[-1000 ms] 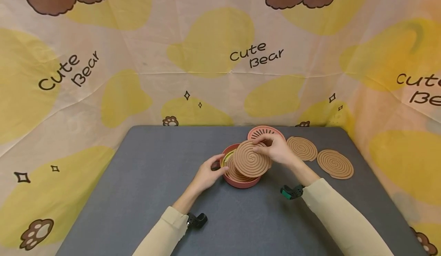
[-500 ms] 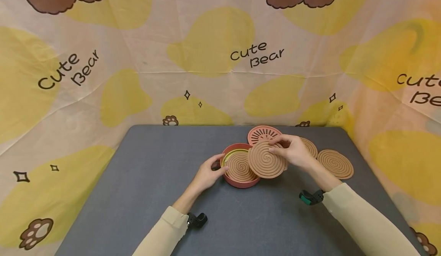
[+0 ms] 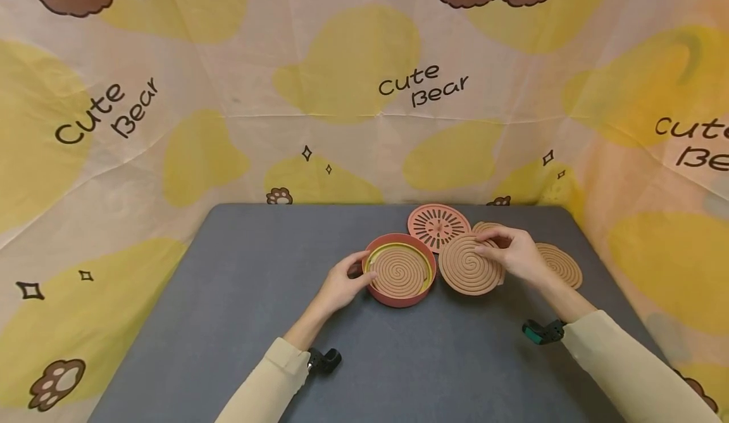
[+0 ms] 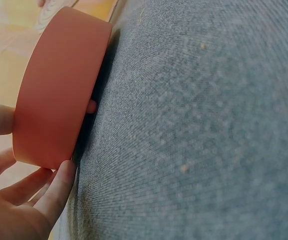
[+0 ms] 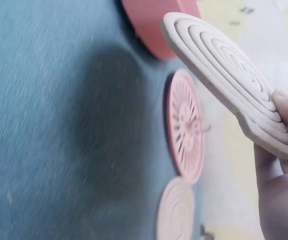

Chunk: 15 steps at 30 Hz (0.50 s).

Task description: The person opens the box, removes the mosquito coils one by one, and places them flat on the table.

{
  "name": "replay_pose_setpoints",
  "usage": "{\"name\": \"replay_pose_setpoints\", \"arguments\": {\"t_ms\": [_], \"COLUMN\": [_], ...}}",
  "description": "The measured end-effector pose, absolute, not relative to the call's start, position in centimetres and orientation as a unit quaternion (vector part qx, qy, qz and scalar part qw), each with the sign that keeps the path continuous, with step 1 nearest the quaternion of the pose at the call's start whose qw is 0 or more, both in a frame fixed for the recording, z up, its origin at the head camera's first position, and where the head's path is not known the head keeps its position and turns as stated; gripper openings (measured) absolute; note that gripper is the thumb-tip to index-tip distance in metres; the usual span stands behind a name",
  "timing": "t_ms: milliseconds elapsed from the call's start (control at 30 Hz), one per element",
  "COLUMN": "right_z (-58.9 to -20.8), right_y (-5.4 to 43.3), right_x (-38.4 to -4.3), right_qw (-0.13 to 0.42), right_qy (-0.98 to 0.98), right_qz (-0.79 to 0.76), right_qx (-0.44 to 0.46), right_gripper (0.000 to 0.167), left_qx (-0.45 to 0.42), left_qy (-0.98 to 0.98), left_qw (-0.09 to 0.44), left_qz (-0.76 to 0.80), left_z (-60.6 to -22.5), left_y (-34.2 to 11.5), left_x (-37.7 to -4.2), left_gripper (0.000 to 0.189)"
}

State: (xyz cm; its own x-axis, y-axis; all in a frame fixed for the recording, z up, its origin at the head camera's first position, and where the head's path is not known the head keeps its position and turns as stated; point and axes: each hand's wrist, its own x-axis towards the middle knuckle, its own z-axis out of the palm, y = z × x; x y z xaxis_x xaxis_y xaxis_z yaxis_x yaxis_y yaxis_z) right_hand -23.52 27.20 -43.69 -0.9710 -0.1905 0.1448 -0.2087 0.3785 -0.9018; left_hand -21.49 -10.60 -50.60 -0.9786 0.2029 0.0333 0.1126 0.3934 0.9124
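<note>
My right hand pinches a tan mosquito coil by its edge, thumb on top and fingers beneath. The right wrist view shows this coil tilted and raised above the table. My left hand holds the left side of a round red box, thumb at the rim. In the left wrist view, fingertips touch the outer wall of the box down near the table. Another mosquito coil lies inside the box, within a yellow ring.
A slotted pink-red lid lies behind the box. Two more coils rest on the right of the grey table: a far coil partly hidden by the right hand, and a near coil. A patterned cloth stands behind.
My right hand has carried its coil from over the box to the right, uncovering the coil inside and the lid. The left hand stays at the box.
</note>
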Motion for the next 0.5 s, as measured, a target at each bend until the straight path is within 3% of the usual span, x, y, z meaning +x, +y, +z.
{"name": "replay_pose_setpoints", "arguments": {"t_ms": [500], "right_z": [-47.2], "right_y": [30.8], "right_x": [-23.6], "right_qw": [-0.009], "right_qy": [-0.855], "right_qz": [0.516], "right_qx": [0.056], "right_gripper": [0.037], "left_qx": [0.099], "left_qy": [0.834], "left_qw": [0.040], "left_qz": [0.542], "left_z": [-50.6], "left_y": [-10.7], "left_x": [-21.5], "left_gripper": [0.054]}}
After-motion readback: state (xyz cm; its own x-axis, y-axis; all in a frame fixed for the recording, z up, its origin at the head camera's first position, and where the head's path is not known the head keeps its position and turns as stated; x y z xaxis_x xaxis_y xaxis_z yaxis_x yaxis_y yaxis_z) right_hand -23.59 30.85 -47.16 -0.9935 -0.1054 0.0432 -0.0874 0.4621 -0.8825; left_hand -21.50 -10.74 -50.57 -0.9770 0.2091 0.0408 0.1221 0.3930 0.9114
